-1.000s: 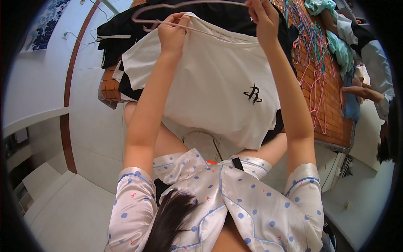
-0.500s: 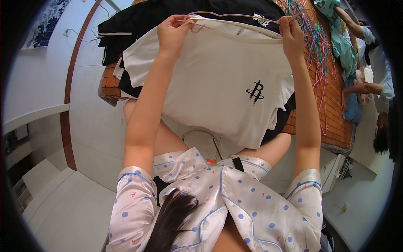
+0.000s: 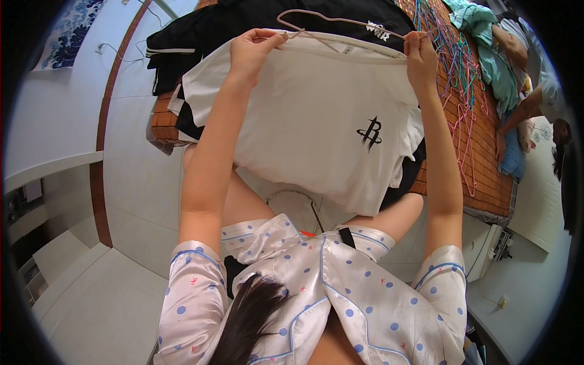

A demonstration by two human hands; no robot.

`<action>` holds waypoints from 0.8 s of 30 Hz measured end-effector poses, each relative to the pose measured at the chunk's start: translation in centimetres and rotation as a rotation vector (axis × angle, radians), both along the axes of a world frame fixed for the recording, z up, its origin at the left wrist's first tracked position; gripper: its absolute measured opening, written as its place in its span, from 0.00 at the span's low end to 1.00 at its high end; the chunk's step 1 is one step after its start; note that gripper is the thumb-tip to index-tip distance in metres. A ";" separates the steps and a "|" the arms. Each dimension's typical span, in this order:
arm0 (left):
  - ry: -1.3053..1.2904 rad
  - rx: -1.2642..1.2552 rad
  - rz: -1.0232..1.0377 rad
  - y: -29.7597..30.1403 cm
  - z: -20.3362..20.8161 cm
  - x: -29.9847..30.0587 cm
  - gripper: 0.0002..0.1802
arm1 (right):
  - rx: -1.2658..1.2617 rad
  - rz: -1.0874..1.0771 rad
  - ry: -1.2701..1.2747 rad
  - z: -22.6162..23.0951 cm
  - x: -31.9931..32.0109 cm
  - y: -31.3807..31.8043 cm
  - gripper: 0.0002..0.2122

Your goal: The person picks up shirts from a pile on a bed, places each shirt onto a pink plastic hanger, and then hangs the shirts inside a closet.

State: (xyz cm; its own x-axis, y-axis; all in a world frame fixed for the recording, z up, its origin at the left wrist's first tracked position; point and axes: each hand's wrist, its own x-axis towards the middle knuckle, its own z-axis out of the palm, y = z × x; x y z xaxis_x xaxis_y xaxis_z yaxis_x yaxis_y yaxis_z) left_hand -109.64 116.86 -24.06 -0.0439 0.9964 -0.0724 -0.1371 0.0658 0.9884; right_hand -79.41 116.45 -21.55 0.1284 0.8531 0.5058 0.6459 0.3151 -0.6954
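A white T-shirt (image 3: 304, 109) with a black chest print lies spread before me, its neck facing away. My left hand (image 3: 250, 56) is closed, thumb and fingers pinching the left side of its collar. My right hand (image 3: 421, 64) is closed at the right side of the collar, gripping a pinkish wire hanger (image 3: 333, 20) near its right end. The hanger's rounded left end stands above the collar, and part of its wire runs down into the neck opening. Whether the right fingers also hold collar cloth is hard to see.
Black garments (image 3: 243, 24) lie beneath and beyond the T-shirt on a brown slatted mat (image 3: 450, 176). A tangle of coloured hangers (image 3: 465, 91) spreads at the right. Farther right, another person's arm (image 3: 523, 112) reaches over teal and blue clothes (image 3: 496, 67).
The hanger's left end has come away from my left fingers and risen beyond the collar. Both hands have shifted slightly. The other person's arms have moved at the right.
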 end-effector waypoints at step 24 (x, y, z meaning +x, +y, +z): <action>-0.077 -0.075 0.033 0.9 -1.3 -1.7 0.06 | 0.019 0.094 -0.260 1.8 -0.6 -3.0 0.11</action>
State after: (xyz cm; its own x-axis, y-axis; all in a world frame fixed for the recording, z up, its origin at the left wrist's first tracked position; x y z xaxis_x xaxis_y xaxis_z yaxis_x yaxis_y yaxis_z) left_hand -111.31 117.76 -25.35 -0.0676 0.9862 -0.1509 -0.2156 0.1332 0.9673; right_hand -80.04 113.46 -19.71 -0.0873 0.8451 0.5275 0.7691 0.3937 -0.5035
